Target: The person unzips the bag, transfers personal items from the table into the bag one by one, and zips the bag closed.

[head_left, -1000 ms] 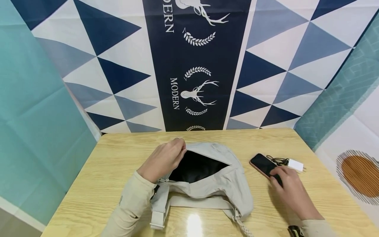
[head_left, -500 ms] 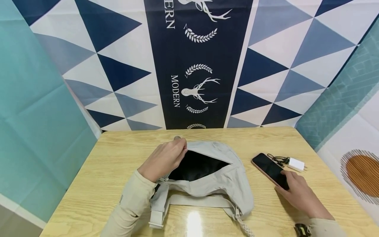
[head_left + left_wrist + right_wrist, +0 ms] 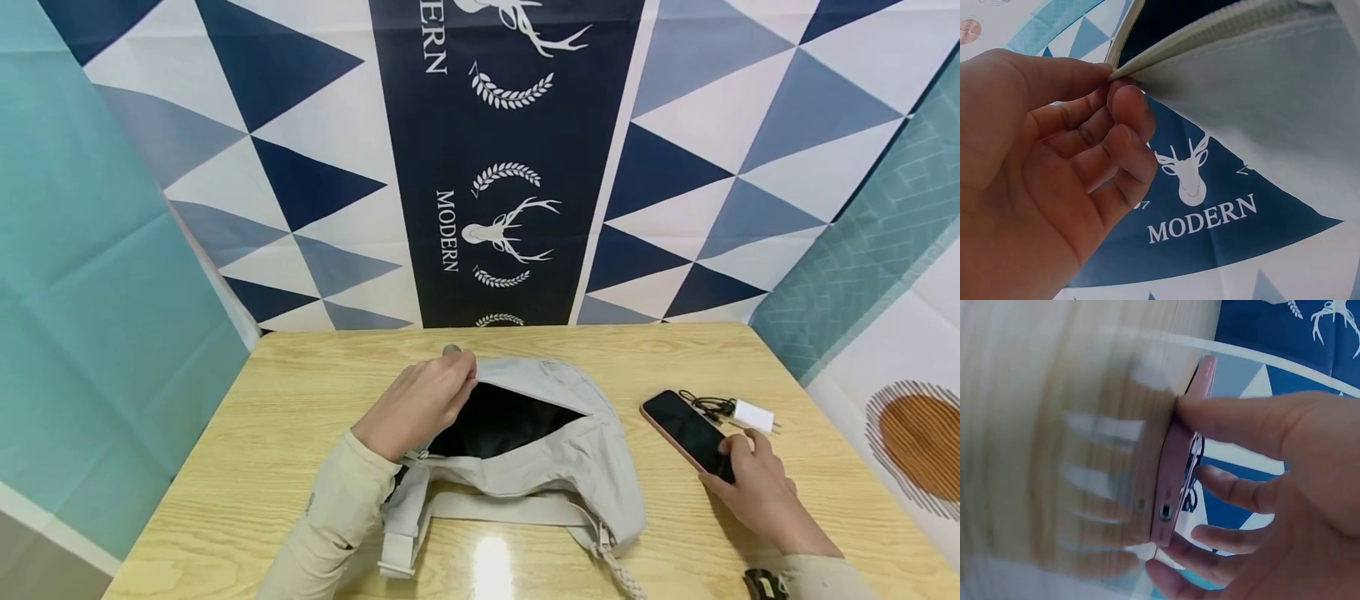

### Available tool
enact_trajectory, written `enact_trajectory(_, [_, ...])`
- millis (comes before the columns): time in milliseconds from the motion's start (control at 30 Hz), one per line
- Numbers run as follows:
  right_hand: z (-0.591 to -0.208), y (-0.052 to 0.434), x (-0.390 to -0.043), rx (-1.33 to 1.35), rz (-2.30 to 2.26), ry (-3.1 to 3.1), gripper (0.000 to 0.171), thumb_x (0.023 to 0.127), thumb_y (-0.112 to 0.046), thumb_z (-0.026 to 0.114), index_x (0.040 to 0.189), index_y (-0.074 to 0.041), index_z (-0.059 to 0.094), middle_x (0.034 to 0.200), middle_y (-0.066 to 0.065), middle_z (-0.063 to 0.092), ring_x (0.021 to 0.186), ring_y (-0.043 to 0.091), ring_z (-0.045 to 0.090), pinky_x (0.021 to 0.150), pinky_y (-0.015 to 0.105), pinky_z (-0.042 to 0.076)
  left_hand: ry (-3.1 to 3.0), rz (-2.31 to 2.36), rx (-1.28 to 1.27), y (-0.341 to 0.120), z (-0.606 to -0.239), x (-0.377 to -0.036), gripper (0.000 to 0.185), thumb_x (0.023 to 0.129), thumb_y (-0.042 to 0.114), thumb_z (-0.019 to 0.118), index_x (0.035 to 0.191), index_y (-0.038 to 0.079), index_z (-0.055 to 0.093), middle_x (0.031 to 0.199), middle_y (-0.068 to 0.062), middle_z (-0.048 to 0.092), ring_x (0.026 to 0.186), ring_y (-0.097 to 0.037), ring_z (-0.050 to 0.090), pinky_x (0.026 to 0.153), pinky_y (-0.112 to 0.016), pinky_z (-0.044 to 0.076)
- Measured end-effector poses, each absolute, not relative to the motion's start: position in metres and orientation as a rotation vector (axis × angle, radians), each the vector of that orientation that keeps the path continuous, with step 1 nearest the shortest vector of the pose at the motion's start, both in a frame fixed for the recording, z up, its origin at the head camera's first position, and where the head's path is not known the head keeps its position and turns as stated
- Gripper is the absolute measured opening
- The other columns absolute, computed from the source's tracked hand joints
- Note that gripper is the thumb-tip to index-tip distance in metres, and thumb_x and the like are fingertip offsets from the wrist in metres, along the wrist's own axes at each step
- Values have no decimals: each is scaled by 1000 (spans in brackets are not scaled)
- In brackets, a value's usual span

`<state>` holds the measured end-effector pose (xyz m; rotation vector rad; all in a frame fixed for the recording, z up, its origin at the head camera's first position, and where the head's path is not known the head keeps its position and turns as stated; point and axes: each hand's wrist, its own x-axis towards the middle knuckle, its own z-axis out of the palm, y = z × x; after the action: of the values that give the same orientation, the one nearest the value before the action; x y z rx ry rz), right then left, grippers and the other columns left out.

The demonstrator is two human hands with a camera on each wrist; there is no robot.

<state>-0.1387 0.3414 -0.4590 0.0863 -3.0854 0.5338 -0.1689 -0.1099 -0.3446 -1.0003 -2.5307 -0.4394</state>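
A light grey fabric bag (image 3: 607,467) lies on the table, its zipped top gaping over a black inside. My left hand (image 3: 420,404) pinches the bag's zipper edge at the left end of the opening; in the left wrist view, thumb and forefinger meet on that edge. Off to the right is a smartphone (image 3: 686,433) in a pink case, dark screen up. My right hand (image 3: 761,492) grips its near end, thumb on one long side and fingers on the other. The right wrist view shows the phone's bottom edge (image 3: 1166,509) with the port between them.
Beyond the phone lie a white charger plug (image 3: 752,416) and a coiled black cable (image 3: 708,406). The bag's strap (image 3: 510,509) and buckle (image 3: 397,557) trail toward the front of the wooden table (image 3: 247,467). A patterned cloth (image 3: 510,167) hangs behind the table.
My right hand has slid the phone slightly right and taken its near end between thumb and fingers. The left hand stays on the bag's edge.
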Motion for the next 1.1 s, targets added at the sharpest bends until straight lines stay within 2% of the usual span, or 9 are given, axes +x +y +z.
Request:
enact_trajectory(67, [-457,343,-140,81,512,-3086,53,87,-34,77,107,8,51,113,39,49,86,55,53,61,58,43,-2539,-440,-997,-110,-344,-169,13,101,9,57,89,11,54,73,4,46,51,-8,42,48,-22,37])
enact_trajectory(133, [-455,344,-140,87,481,-3075,56,81,-39,81,102,5,54,95,28,60,75,45,57,58,50,44,-2547,-441,-994,-110,-343,-169,13,101,9,57,88,11,54,74,4,46,52,-8,42,48,-22,38])
enact_trajectory(233, [-453,346,-139,71,474,-3059,58,74,-44,84,97,1,55,80,14,63,66,30,55,54,40,40,-2558,-442,-988,-111,-342,-168,12,100,9,58,89,11,55,75,4,46,53,-8,43,49,-22,39])
enact_trajectory(367, [-452,345,-137,72,529,-3038,60,73,-43,84,100,-1,50,81,11,61,66,24,52,56,37,38,-2559,-441,-987,-111,-342,-169,13,100,8,59,88,11,55,75,3,48,55,-8,44,51,-22,40])
enact_trajectory(500, [-451,343,-135,63,574,-3025,60,77,-41,82,106,-3,47,84,12,61,66,24,50,58,37,39,-2556,-450,-1001,-111,-343,-169,14,100,7,58,87,12,55,74,3,47,55,-7,44,51,-22,40])
enact_trajectory(633, [-448,339,-133,42,600,-2997,53,79,-39,79,108,-5,51,86,16,64,65,26,51,58,37,39,-2559,-453,-1003,-111,-344,-169,14,100,7,58,88,11,55,75,3,47,55,-7,45,50,-21,40])
enact_trajectory(900, [-440,332,-126,30,603,-2901,41,79,-39,80,93,-11,54,72,3,57,62,23,47,57,34,36,-2559,-453,-1008,-110,-344,-168,14,100,7,58,87,11,54,75,3,46,54,-7,44,50,-21,39])
enact_trajectory(1100, [-435,329,-122,73,630,-2768,37,74,-30,84,89,-15,54,73,2,57,62,21,47,56,31,36,-2552,-454,-987,-112,-343,-169,11,99,7,59,90,11,57,76,3,47,56,-6,45,52,-20,41])
